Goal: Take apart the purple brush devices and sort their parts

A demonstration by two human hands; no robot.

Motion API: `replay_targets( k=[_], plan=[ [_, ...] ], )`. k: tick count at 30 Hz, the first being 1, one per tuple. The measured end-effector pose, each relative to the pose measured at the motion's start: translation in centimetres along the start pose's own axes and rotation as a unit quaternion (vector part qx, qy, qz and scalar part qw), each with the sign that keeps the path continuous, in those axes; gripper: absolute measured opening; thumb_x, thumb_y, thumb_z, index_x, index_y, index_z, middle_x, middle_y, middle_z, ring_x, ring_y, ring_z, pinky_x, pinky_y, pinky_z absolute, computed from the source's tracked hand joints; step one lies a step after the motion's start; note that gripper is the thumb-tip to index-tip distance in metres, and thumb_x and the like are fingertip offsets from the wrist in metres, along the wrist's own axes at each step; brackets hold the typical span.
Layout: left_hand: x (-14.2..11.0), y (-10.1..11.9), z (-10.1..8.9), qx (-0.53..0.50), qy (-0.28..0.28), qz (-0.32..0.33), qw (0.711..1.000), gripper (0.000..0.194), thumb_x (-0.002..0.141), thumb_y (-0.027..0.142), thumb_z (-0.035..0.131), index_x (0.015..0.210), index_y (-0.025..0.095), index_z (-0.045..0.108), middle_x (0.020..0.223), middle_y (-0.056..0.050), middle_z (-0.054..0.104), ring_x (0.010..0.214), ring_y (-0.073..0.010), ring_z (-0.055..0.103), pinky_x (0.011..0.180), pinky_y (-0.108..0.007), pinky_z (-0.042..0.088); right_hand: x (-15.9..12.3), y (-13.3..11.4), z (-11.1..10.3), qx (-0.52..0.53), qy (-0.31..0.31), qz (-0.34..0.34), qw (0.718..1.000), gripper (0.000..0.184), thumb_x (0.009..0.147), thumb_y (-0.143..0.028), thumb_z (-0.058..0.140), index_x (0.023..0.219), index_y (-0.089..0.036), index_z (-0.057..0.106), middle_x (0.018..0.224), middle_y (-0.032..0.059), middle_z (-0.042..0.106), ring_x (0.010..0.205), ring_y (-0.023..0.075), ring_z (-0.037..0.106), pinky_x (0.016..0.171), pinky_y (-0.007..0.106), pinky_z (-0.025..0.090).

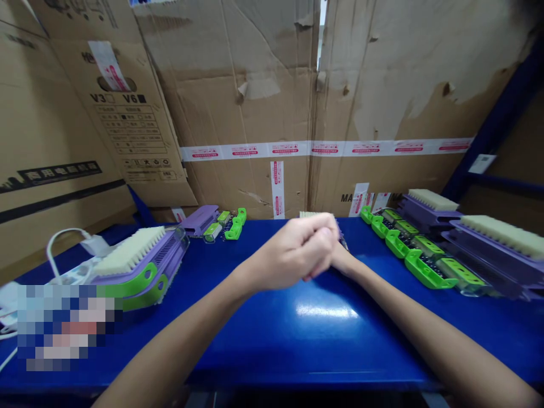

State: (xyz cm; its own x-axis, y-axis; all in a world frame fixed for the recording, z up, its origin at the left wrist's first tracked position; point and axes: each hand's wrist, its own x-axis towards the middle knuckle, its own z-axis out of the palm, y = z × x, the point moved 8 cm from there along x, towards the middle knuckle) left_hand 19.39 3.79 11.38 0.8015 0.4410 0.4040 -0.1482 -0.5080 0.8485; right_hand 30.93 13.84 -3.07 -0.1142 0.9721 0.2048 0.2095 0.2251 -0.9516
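Observation:
My left hand (297, 246) is closed in a fist above the middle of the blue table (263, 334). Whatever its fingers wrap around is hidden. Behind it and crossing to its right is my right hand (343, 259), of which only the wrist side shows; its fingers are covered. Past the fists peeks the cream pad (309, 215) of another piece, with a little purple beside it. How either hand touches that piece cannot be made out.
Purple blocks with cream ridged pads (505, 233), green curved clips (397, 243) and small clear boxes (461, 272) line the right. A similar purple-green assembly (142, 263), a power strip with white plug (96, 245) and a purple block (202, 220) are left. Cardboard (255, 113) walls the back.

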Motion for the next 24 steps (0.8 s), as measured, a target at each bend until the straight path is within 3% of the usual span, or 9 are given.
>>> replay_targets(
  k=[4,9,12,15,17,20,24],
  plan=[
    [0.8,-4.2,-3.9,0.089,0.097,-0.014,0.991,0.029,0.095,0.036,0.033,0.070,0.021,0.036,0.044,0.008,0.042,0.039,-0.0074,0.037,0.045,-0.022,0.032,0.0,-0.1,0.2,0.015,-0.012,0.008,1.000,0.052,0.077,-0.035,0.065,0.123,-0.012,0.052,0.071,0.0018,0.066,0.069,0.0158,0.065,0.075,0.033,0.053],
    [0.3,-9.7,-7.1,0.248,0.133,-0.082,0.956,0.040,0.097,0.041,0.025,0.063,0.022,0.034,0.044,0.005,0.043,0.042,-0.0097,0.041,0.052,-0.025,0.035,-0.2,-0.1,0.2,0.011,-0.010,0.015,1.000,0.052,0.079,-0.034,0.064,0.124,-0.012,0.051,0.077,0.0031,0.066,0.070,0.0146,0.065,0.076,0.033,0.052],
    [-0.2,-12.4,-8.4,0.388,0.128,-0.112,0.906,0.034,0.096,0.033,0.027,0.067,0.021,0.039,0.054,0.003,0.049,0.051,-0.0126,0.047,0.056,-0.026,0.034,-0.2,-0.2,0.3,0.011,-0.008,0.010,1.000,0.053,0.078,-0.036,0.065,0.123,-0.013,0.052,0.076,0.0032,0.067,0.070,0.0153,0.065,0.076,0.034,0.053],
    [-0.8,-14.8,-9.0,0.512,0.084,-0.169,0.838,0.017,0.092,0.024,0.034,0.083,0.020,0.048,0.071,-0.002,0.060,0.066,-0.0183,0.058,0.061,-0.029,0.036,-0.1,-0.3,0.2,0.005,0.001,-0.005,1.000,0.051,0.077,-0.038,0.063,0.121,-0.014,0.054,0.077,0.0039,0.067,0.069,0.0168,0.065,0.072,0.035,0.053],
    [-1.1,-15.7,-8.9,0.576,0.047,-0.191,0.793,0.017,0.090,0.019,0.034,0.090,0.020,0.052,0.084,-0.007,0.065,0.077,-0.0222,0.063,0.065,-0.031,0.038,-0.1,-0.6,-0.7,-0.037,0.037,-0.039,0.998,0.046,0.079,-0.038,0.060,0.118,-0.014,0.057,0.079,0.0050,0.067,0.068,0.0175,0.064,0.068,0.034,0.053],
    [-1.4,-16.5,-8.7,0.632,0.002,-0.201,0.749,0.024,0.084,0.011,0.035,0.085,0.020,0.057,0.093,-0.009,0.066,0.084,-0.0254,0.065,0.067,-0.033,0.040,-0.5,-2.0,-3.2,-0.175,0.152,-0.130,0.964,0.035,0.082,-0.034,0.053,0.110,-0.016,0.062,0.085,0.0068,0.068,0.074,0.0190,0.063,0.072,0.035,0.051],
    [-1.7,-17.8,-8.7,0.654,-0.040,-0.236,0.718,0.028,0.078,0.009,0.038,0.089,0.021,0.061,0.087,-0.011,0.069,0.086,-0.0294,0.066,0.070,-0.037,0.043,-1.0,-3.0,-5.8,-0.370,0.249,-0.196,0.873,0.037,0.084,-0.029,0.046,0.116,-0.015,0.059,0.102,0.0123,0.066,0.097,0.0255,0.059,0.087,0.041,0.047]
  ],
)
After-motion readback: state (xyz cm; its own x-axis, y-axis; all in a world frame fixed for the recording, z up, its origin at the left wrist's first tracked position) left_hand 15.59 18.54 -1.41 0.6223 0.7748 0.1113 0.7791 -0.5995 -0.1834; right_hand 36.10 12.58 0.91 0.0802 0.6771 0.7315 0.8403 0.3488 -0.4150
